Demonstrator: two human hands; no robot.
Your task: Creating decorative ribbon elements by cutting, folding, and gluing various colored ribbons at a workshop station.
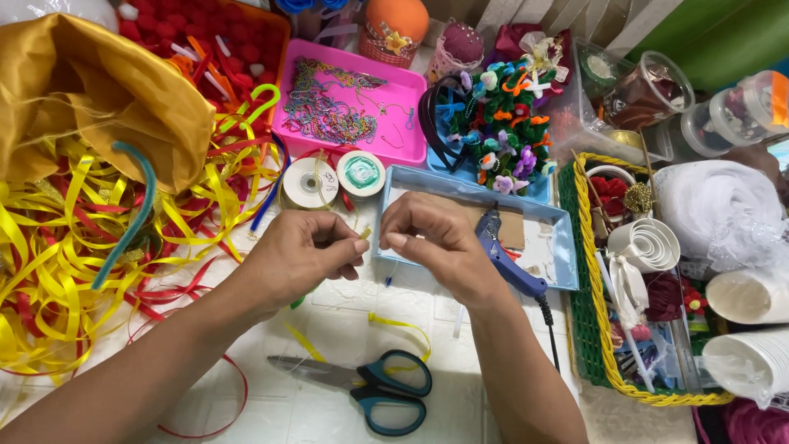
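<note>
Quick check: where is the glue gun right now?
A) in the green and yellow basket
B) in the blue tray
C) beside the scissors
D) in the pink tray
B: the glue gun lies in the blue tray, just behind the right hand.

Lay closed on the white tabletop (329,411) at the near edge: teal-handled scissors (374,390). Sprawled at far left, a tangle of yellow and red ribbons (66,247) beneath gold fabric (90,90). Rested in a pale blue tray (563,247), a blue glue gun (503,251). Held bead chains, a pink tray (411,90). Stood at right, a green and yellow basket (588,329).
</note>
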